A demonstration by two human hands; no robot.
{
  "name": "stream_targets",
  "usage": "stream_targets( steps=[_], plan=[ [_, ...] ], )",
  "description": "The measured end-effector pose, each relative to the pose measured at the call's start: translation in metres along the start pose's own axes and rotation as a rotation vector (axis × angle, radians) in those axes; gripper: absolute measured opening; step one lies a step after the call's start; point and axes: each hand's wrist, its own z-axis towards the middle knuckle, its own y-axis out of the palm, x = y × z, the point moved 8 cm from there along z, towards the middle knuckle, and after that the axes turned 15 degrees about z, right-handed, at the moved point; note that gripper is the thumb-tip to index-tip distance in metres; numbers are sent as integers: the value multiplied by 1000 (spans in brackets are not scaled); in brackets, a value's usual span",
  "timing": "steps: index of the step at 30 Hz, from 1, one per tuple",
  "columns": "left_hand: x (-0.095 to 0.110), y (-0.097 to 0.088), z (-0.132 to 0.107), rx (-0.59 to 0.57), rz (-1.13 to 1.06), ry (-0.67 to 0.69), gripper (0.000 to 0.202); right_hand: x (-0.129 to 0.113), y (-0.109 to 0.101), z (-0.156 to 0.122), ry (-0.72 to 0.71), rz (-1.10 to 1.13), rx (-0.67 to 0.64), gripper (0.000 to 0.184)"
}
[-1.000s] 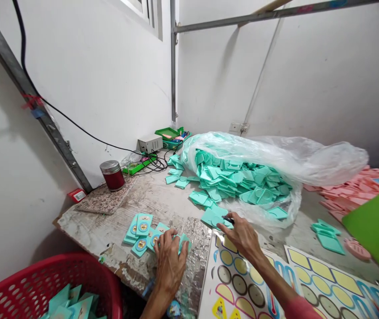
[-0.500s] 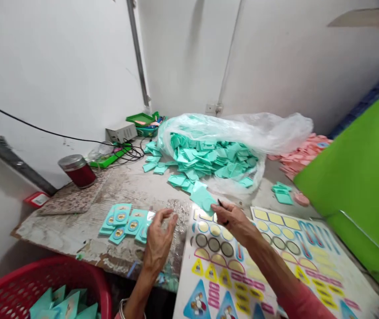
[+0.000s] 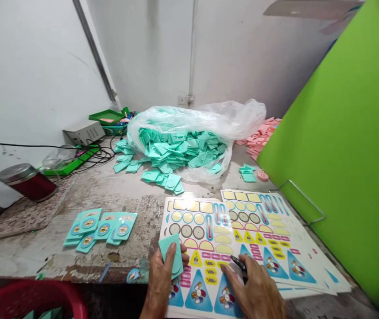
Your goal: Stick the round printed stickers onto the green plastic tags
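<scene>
My left hand (image 3: 159, 279) is closed around a flat teal plastic piece (image 3: 171, 248), thumb on its face, above the front left of a sticker sheet (image 3: 189, 208). In my right hand (image 3: 259, 290) is a slim black tool (image 3: 238, 263) whose exact kind I cannot make out. The fingers of that hand are bent low over the same sheet, by its yellow labels and blue triangles. To the left lie several teal pieces (image 3: 103, 229) with round blue-edged stickers on them.
Behind, loose teal pieces (image 3: 176, 148) spill from a clear plastic bag (image 3: 209, 119). More sticker sheets (image 3: 276, 226) lie at right beside a green panel (image 3: 335, 146) and a bent metal wire (image 3: 309, 201). A red basket (image 3: 73, 294) stands at front left; a red mug (image 3: 30, 184) is beyond.
The teal piece has passed from my right hand to my left. Both hands have come nearer me, the right one lowered to the sheet with the black tool. The view has swung right.
</scene>
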Motion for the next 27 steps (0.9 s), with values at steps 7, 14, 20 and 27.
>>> stream_targets(
  steps=[7, 14, 20, 27],
  plan=[
    [-1, -6, -5, -16, -116, -80, 53, 19, -16, 32, 242, 672, -87, 43],
    [14, 2, -20, -57, -67, -114, 50, 144, -129, 93, 506, 558, 111, 35],
    [14, 26, -22, -104, -26, -60, 49, 146, -122, 107, 308, 53, 36, 50],
    [15, 65, -24, -156, 59, -23, 47, 27, -71, 84, -273, -36, 32, 43]
  ],
)
